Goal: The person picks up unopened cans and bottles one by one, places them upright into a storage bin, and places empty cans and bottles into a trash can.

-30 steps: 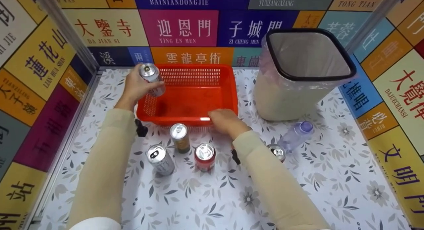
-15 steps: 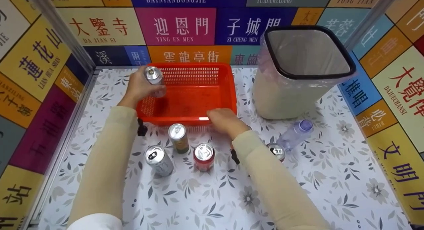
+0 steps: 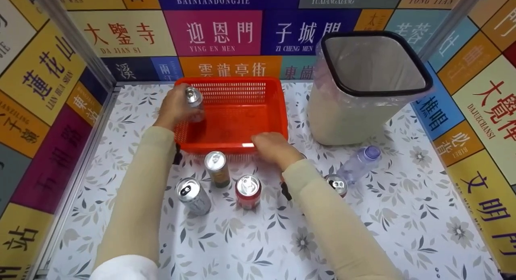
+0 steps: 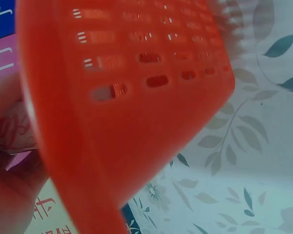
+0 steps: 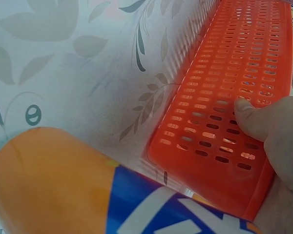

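In the head view my left hand [image 3: 173, 106] grips a silver drink can [image 3: 196, 106], held upright inside the left end of the red plastic basket [image 3: 238, 122]. The can's base is partly behind my fingers, so I cannot tell if it touches the basket floor. The left wrist view shows the can [image 4: 17, 126] behind the basket wall, with red script on it. My right hand [image 3: 276, 147] holds the basket's front rim near its right corner. Its thumb [image 5: 256, 119] lies against the perforated outer wall in the right wrist view.
Before the basket stand a gold can [image 3: 218, 171], a silver can [image 3: 195, 197] and a red can [image 3: 248, 195]. Right of my sleeve are a half-hidden can [image 3: 338, 185], a purple-capped bottle [image 3: 358, 167] and a lined bin [image 3: 346, 118]. An orange-blue cylinder [image 5: 53, 180] fills the right wrist foreground.
My left hand has moved right and down with the silver can, from the basket's left rim to lower inside it. My right hand has stayed on the front rim.
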{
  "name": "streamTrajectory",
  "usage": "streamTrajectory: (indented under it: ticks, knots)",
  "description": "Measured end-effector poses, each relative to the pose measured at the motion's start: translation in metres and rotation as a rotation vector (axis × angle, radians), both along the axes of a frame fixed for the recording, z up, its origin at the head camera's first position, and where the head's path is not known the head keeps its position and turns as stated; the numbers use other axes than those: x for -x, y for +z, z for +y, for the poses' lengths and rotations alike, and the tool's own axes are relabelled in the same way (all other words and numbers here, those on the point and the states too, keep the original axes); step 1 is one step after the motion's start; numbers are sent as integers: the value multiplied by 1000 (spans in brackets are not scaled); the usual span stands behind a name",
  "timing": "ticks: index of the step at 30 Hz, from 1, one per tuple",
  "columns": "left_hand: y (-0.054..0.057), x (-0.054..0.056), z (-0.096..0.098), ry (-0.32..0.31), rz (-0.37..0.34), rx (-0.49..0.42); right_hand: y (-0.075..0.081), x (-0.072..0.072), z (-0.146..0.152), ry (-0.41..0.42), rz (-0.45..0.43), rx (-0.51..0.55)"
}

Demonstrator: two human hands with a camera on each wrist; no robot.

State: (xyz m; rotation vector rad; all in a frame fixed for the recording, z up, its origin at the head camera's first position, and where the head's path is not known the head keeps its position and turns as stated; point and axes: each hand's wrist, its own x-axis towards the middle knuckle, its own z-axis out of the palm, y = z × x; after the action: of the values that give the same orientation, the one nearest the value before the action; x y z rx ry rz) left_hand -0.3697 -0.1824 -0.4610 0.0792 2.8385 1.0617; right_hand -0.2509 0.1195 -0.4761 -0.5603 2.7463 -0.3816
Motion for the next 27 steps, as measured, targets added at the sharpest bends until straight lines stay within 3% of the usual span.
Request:
streamTrajectory:
  ticks: [3,8,14,20,22,27]
  knots:
    - [-2,4,3,15,-24,23,1,0,0,23,11,-28]
    - [-7,10,7,34,-64,-23,2,1,-1,48,31,-55]
    - [-15,14,8,11,-46,11,-1,1,-2,51,26,-29]
    - [-15,18,11,4,-77,37,-2,2,-1,38,19,-20]
    - [-15,18,13,-6,-40,90,-1,1,1,20,9,-11]
    - [-13,16,20,-64,135,394,0,-1,2,0,-3,9]
